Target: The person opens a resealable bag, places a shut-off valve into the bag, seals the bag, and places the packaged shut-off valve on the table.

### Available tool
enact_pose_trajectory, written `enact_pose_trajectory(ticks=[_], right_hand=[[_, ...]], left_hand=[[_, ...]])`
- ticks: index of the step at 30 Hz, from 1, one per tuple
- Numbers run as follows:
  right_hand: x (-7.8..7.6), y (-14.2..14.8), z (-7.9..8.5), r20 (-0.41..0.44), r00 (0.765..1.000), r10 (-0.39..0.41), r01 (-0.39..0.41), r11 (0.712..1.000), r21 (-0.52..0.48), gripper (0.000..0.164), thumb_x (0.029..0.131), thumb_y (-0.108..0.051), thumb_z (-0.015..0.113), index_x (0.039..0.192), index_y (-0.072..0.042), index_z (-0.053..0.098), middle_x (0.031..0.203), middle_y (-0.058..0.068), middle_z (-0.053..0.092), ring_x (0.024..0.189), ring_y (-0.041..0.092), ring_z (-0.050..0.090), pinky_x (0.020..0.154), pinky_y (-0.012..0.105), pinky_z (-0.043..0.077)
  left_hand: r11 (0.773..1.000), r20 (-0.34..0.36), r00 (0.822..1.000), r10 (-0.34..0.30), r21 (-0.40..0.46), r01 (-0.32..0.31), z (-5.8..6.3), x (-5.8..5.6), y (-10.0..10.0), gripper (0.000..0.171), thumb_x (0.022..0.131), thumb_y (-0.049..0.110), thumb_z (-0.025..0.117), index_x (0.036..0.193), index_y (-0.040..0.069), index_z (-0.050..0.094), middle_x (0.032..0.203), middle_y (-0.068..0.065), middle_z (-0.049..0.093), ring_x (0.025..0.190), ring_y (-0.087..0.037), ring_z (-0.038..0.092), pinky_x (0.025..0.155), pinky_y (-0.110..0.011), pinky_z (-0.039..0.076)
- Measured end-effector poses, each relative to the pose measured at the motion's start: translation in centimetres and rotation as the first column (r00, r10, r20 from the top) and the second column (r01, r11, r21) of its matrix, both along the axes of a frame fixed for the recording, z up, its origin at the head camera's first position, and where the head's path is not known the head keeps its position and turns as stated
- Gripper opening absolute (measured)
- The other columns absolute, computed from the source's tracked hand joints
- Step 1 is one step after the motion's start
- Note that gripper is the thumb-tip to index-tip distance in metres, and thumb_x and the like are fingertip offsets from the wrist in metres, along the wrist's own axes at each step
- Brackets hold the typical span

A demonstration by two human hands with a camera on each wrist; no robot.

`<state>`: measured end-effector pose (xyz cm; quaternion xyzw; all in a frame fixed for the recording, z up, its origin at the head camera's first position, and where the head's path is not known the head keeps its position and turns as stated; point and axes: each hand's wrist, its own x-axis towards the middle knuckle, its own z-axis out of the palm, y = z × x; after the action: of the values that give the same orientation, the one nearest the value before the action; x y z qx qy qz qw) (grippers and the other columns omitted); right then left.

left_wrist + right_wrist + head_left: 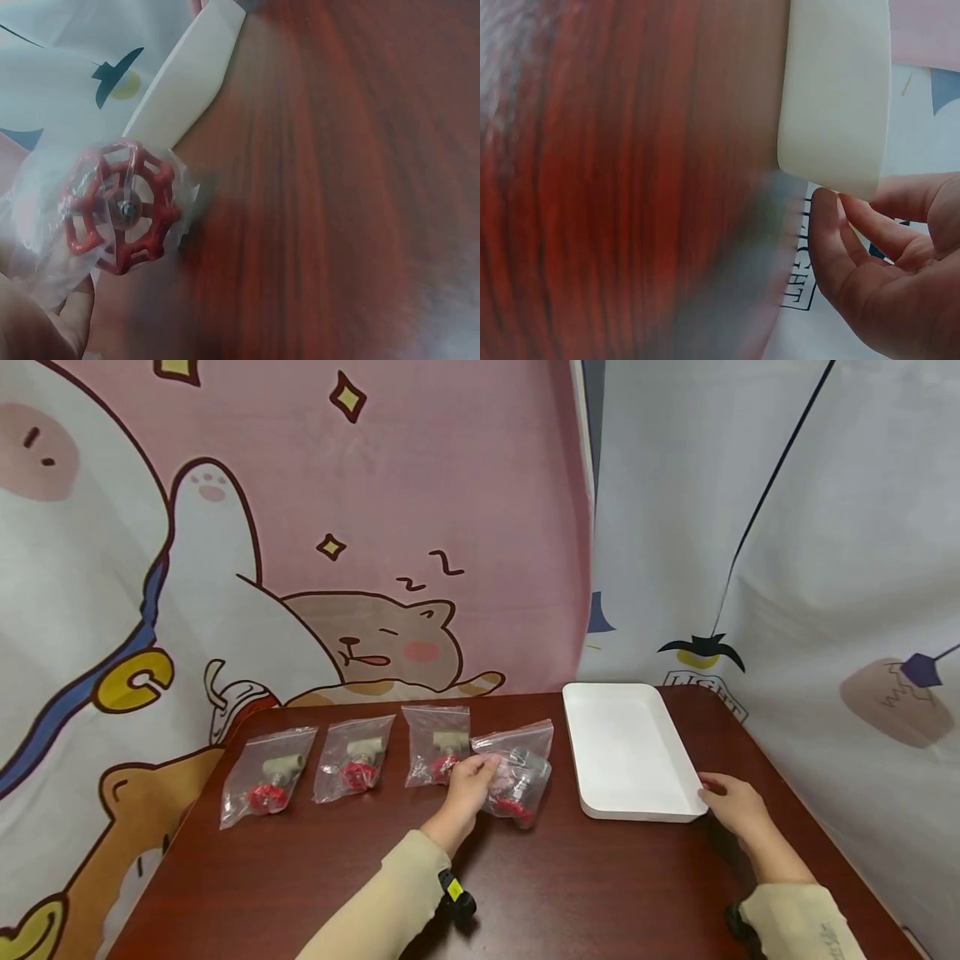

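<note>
My left hand [469, 789] grips a clear zip bag [538, 756] holding a valve with a red handwheel [514, 810]. In the left wrist view the red handwheel [161, 214] faces the camera through the plastic, with the fingers [75, 311] at the lower left. My right hand [735, 806] is at the near right corner of a white tray [630, 752], pinching its rim between thumb and fingers. The right wrist view has the fingertips [826, 202] against the end of the tray wall [836, 97].
Left of the held bag, three more zip bags lie in a row: a far left one [243, 768], a second [333, 760] and a third [420, 743], each with a red-wheeled valve. They rest on a dark red-brown table [570, 885]. Printed curtains [465, 502] hang behind.
</note>
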<state>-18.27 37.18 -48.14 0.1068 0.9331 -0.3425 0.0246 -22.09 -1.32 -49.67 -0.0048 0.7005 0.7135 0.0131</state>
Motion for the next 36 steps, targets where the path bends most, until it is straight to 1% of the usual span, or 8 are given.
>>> enact_pose_trajectory(ticks=[5, 10, 13, 14, 17, 24, 29, 36], right_hand=[[-0.1, -0.3, -0.1, 0.030, 0.999, -0.030, 0.030, 0.999, -0.011, 0.045, 0.093, -0.011, 0.047, 0.128, 0.017, 0.043, 0.129, 0.043, 0.039, 0.109, 0.051, 0.046, 0.089, 0.059, 0.042], [-0.3, -0.8, -0.2, 0.055, 0.998, -0.039, 0.040, 0.999, -0.021, 0.045, 0.093, -0.010, 0.046, 0.129, 0.016, 0.042, 0.132, 0.043, 0.036, 0.118, 0.054, 0.039, 0.096, 0.062, 0.036], [-0.4, -0.8, -0.1, 0.058, 0.997, -0.048, 0.049, 0.999, -0.020, 0.045, 0.094, -0.010, 0.045, 0.130, 0.016, 0.042, 0.133, 0.043, 0.035, 0.119, 0.054, 0.038, 0.096, 0.062, 0.036], [-0.4, -0.8, -0.1, 0.052, 0.997, -0.049, 0.050, 0.999, -0.016, 0.044, 0.094, -0.009, 0.045, 0.130, 0.016, 0.042, 0.133, 0.043, 0.035, 0.118, 0.054, 0.038, 0.096, 0.062, 0.036], [-0.4, -0.7, -0.1, 0.031, 0.998, -0.045, 0.045, 0.999, 0.002, 0.043, 0.093, -0.008, 0.045, 0.128, 0.016, 0.044, 0.132, 0.043, 0.037, 0.118, 0.055, 0.038, 0.097, 0.063, 0.035], [-0.3, -0.8, -0.1, 0.040, 0.998, -0.047, 0.047, 0.999, 0.014, 0.043, 0.093, -0.010, 0.045, 0.129, 0.015, 0.044, 0.132, 0.042, 0.037, 0.119, 0.055, 0.038, 0.097, 0.063, 0.034], [-0.2, -1.0, 0.0, 0.033, 0.998, -0.059, 0.058, 0.998, 0.023, 0.043, 0.093, -0.009, 0.045, 0.128, 0.015, 0.045, 0.132, 0.042, 0.037, 0.119, 0.055, 0.038, 0.098, 0.063, 0.034], [0.0, -0.8, 0.1, 0.022, 0.997, -0.071, 0.071, 0.997, 0.036, 0.042, 0.093, -0.009, 0.045, 0.128, 0.014, 0.046, 0.131, 0.042, 0.038, 0.120, 0.055, 0.037, 0.098, 0.062, 0.033]], left_hand=[[0.999, 0.030, 0.999, 0.041, 0.020, -0.042, -0.2, -1.5, 1.1, 0.026, 0.095, 0.010, 0.054, 0.104, -0.012, 0.064, 0.087, -0.016, 0.067, 0.059, -0.005, 0.053, 0.055, -0.018, 0.046], [0.995, 0.032, 0.996, 0.085, -0.061, -0.083, -0.6, -3.2, 1.0, 0.026, 0.096, 0.012, 0.054, 0.107, -0.009, 0.064, 0.092, -0.019, 0.066, 0.063, -0.008, 0.054, 0.059, -0.023, 0.048], [0.984, -0.038, 0.994, 0.098, -0.147, -0.102, -1.1, -4.3, 0.9, 0.027, 0.096, 0.019, 0.055, 0.104, -0.004, 0.067, 0.093, -0.014, 0.067, 0.072, -0.012, 0.056, 0.068, -0.028, 0.049], [0.980, -0.095, 0.991, 0.094, -0.168, -0.109, -2.1, -5.1, 0.8, 0.028, 0.096, 0.024, 0.056, 0.101, 0.000, 0.069, 0.092, -0.009, 0.068, 0.074, -0.011, 0.055, 0.068, -0.027, 0.048], [0.961, -0.164, 0.982, 0.090, -0.246, -0.129, -2.3, -5.8, 0.9, 0.028, 0.095, 0.029, 0.057, 0.098, 0.006, 0.071, 0.089, -0.006, 0.068, 0.077, -0.016, 0.057, 0.072, -0.030, 0.048], [0.938, -0.093, 0.985, 0.143, -0.306, -0.165, -0.3, -5.0, 2.1, 0.019, 0.095, 0.013, 0.055, 0.094, 0.002, 0.070, 0.095, -0.014, 0.069, 0.086, -0.021, 0.061, 0.080, -0.035, 0.050], [0.932, -0.047, 0.987, 0.156, -0.325, -0.163, 0.6, -4.7, 2.4, 0.021, 0.095, 0.015, 0.056, 0.106, -0.001, 0.065, 0.098, -0.017, 0.067, 0.090, -0.024, 0.062, 0.081, -0.036, 0.051], [0.959, 0.069, 0.997, 0.040, -0.283, -0.019, 1.6, -4.0, 2.5, 0.072, 0.083, 0.021, 0.073, 0.141, 0.002, 0.036, 0.134, -0.024, 0.049, 0.122, -0.033, 0.051, 0.096, -0.044, 0.047]])
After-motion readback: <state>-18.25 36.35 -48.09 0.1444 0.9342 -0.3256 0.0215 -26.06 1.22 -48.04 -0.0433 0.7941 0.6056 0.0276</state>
